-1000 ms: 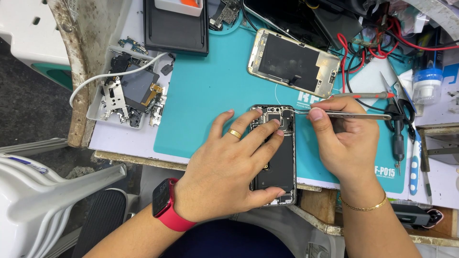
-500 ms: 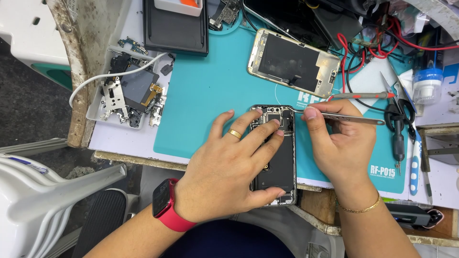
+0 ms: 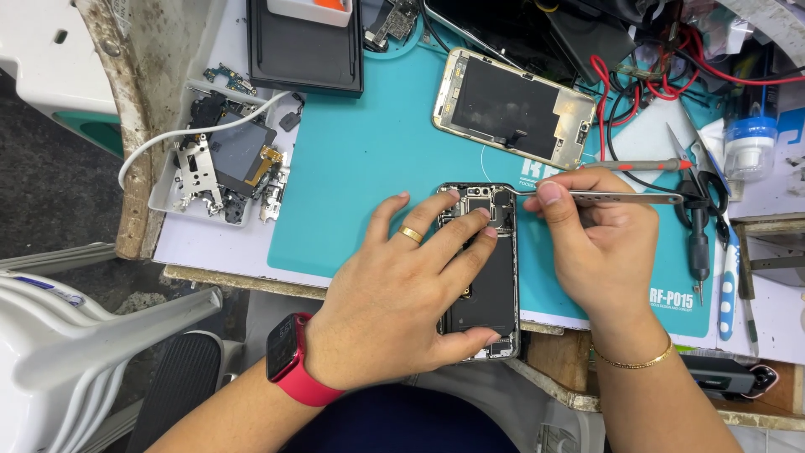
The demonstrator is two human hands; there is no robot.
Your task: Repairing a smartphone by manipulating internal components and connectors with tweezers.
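Head view, opened phone [image 3: 490, 289] lying at the near edge of a teal mat [image 3: 369, 168], left hand [image 3: 402, 298] spread flat, pinning it, right hand [image 3: 599, 243] pinching tweezers [image 3: 612, 198], tips at the phone's far end, detached screen [image 3: 513, 107] beyond, parts tray [image 3: 220, 172] far left.

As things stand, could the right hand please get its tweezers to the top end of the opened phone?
Probably yes. The right hand holds the tweezers with the tip already beside the opened phone, near its top, and the left hand fingers lie lower and leftward, leaving that corner uncovered.
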